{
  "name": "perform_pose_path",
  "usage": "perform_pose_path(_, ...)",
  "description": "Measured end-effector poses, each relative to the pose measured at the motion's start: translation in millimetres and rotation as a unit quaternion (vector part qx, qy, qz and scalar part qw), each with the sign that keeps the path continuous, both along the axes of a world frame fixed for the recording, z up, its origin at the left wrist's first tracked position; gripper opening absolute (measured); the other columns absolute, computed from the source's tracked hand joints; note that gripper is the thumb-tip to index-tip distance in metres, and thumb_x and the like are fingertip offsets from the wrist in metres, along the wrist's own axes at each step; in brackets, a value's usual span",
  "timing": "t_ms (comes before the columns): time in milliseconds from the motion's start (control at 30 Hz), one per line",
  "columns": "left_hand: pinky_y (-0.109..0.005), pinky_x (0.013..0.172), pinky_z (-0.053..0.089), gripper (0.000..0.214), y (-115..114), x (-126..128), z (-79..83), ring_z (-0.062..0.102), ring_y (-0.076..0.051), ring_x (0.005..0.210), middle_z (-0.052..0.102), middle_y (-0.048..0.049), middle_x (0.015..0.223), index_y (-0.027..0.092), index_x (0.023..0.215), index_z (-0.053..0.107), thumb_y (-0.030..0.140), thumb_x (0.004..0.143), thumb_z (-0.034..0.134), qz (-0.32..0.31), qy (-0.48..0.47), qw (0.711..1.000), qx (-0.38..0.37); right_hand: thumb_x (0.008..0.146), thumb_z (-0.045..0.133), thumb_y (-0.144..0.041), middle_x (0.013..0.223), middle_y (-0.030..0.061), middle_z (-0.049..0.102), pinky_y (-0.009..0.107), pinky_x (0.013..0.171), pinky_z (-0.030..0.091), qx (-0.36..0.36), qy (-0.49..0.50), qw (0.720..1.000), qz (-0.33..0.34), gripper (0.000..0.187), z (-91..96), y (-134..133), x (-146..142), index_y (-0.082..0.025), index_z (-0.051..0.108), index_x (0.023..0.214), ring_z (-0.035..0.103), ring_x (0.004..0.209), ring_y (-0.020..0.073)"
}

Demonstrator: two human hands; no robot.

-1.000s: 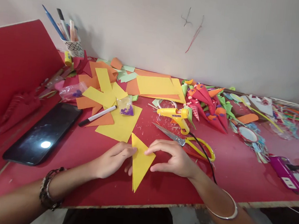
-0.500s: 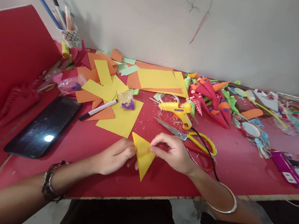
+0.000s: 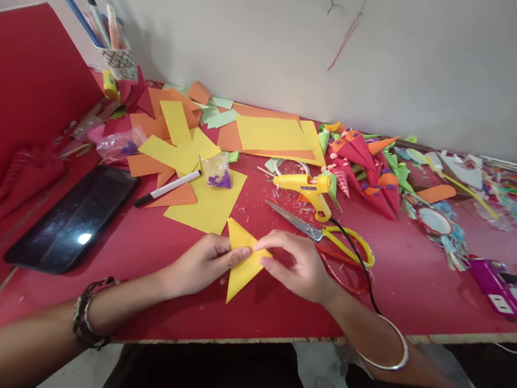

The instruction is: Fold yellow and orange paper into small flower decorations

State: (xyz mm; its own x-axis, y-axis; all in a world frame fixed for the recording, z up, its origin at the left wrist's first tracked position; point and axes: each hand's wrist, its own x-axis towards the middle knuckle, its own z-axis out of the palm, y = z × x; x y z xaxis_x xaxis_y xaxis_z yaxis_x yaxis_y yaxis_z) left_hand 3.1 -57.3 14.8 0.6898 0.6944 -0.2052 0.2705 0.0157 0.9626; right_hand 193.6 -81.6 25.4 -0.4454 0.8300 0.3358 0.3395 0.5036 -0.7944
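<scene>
A folded piece of yellow paper [image 3: 241, 276], triangular in outline, is held above the red table near its front edge. My left hand [image 3: 204, 265] grips it from the left, the thumb lying on its face and the other fingers partly hidden behind. At the right corner, my right hand [image 3: 300, 267] pinches the paper between thumb and fingers. Just beyond my right hand lie scissors [image 3: 314, 228] with yellow handles and a yellow glue gun [image 3: 306, 189]. A larger yellow sheet [image 3: 214, 205] rests behind the folded paper.
A black phone [image 3: 73, 220] and a capped marker [image 3: 168, 187] lie on the left. Cut orange and yellow papers spread along the back, beside a pen cup [image 3: 118, 63]. Red paper cones [image 3: 361, 158] are heaped at the right, and a purple power strip [image 3: 499, 287] sits farther right.
The folded yellow paper has turned slightly and its lower tip has shifted left. My left thumb has moved onto its face, and my right fingers have moved in over its right side.
</scene>
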Motion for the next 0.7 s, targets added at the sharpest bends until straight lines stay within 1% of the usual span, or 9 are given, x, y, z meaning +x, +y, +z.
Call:
perform_pose_path(100,-0.018,0.042,0.032,0.048,2,-3,4.0,0.038,-0.006,0.041,0.044,0.0034,0.042,0.014,0.047,0.045,0.045,0.083,0.039,0.044,0.011,0.999,-0.017,0.077,0.059,-0.027,0.089,0.0029,0.06,0.027,0.073,0.047,0.03,-0.006,0.998,0.054,0.023,1.3,3,3,-0.021,0.055,0.099,0.056,0.083,0.0129)
perform_pose_path(167,-0.019,0.048,0.038,0.05,3,-4,6.9,0.043,-0.007,0.044,0.049,0.0019,0.044,0.015,0.047,0.047,0.045,0.085,0.036,0.055,0.007,0.998,-0.028,0.078,0.058,-0.025,0.088,0.003,0.061,0.026,0.072,0.047,0.04,0.004,0.998,0.051,0.019,1.3,4,4,-0.021,0.057,0.096,0.057,0.082,0.0125)
perform_pose_path(200,-0.019,0.052,0.04,0.051,3,-5,8.3,0.046,-0.008,0.046,0.051,0.0011,0.046,0.015,0.047,0.049,0.044,0.086,0.034,0.049,0.001,0.998,-0.03,0.079,0.057,-0.024,0.087,0.0029,0.061,0.026,0.071,0.048,0.04,0.012,0.998,0.043,0.016,1.1,4,4,-0.021,0.058,0.094,0.057,0.081,0.0122)
perform_pose_path(300,-0.021,0.061,0.043,0.052,2,-5,11.6,0.049,-0.009,0.052,0.058,-0.0012,0.054,0.014,0.054,0.056,0.04,0.089,0.027,-0.015,-0.025,0.999,-0.033,0.08,0.054,-0.022,0.081,0.0022,0.063,0.025,0.067,0.048,0.02,0.043,0.999,0.02,0.008,0.5,4,3,-0.02,0.061,0.086,0.058,0.077,0.012)
perform_pose_path(400,-0.02,0.06,0.043,0.047,0,-5,11.2,0.049,-0.009,0.055,0.06,-0.0029,0.067,0.012,0.079,0.062,0.041,0.089,0.026,-0.082,-0.07,0.994,-0.008,0.08,0.054,-0.022,0.072,0.001,0.061,0.025,0.064,0.046,-0.014,0.064,0.998,-0.002,0.008,0.7,3,1,-0.018,0.06,0.076,0.057,0.07,0.0112)
perform_pose_path(467,-0.02,0.06,0.043,0.045,-2,-6,9.3,0.048,-0.008,0.056,0.061,-0.0034,0.073,0.013,0.096,0.059,0.042,0.089,0.026,-0.109,-0.086,0.99,0.011,0.08,0.055,-0.022,0.065,-0.0008,0.059,0.024,0.062,0.045,-0.046,0.069,0.997,-0.01,0.007,1.0,2,-1,-0.018,0.057,0.074,0.055,0.064,0.0097)
perform_pose_path(533,-0.02,0.062,0.043,0.042,-2,-7,7.7,0.048,-0.008,0.058,0.061,-0.0042,0.079,0.014,0.106,0.054,0.039,0.091,0.024,-0.134,-0.081,0.988,0.011,0.08,0.054,-0.021,0.059,-0.0032,0.056,0.022,0.059,0.043,-0.083,0.073,0.994,-0.013,0.006,1.0,1,-3,-0.017,0.055,0.075,0.052,0.058,0.0083)
perform_pose_path(633,-0.021,0.064,0.043,0.037,-2,-7,8.1,0.048,-0.008,0.06,0.061,-0.0047,0.085,0.015,0.109,0.051,0.032,0.091,0.024,-0.152,-0.066,0.986,0.001,0.082,0.052,-0.022,0.055,-0.0051,0.053,0.021,0.056,0.041,-0.121,0.079,0.989,-0.021,0.008,-0.1,-1,-6,-0.017,0.052,0.075,0.049,0.053,0.0072)
perform_pose_path(700,-0.021,0.064,0.043,0.036,-2,-7,9.8,0.048,-0.009,0.061,0.061,-0.0048,0.086,0.015,0.104,0.054,0.029,0.091,0.023,-0.151,-0.062,0.987,0.001,0.083,0.05,-0.022,0.055,-0.0059,0.052,0.02,0.055,0.041,-0.135,0.082,0.987,-0.03,0.007,-1.6,-2,-7,-0.018,0.051,0.078,0.049,0.052,0.0066)
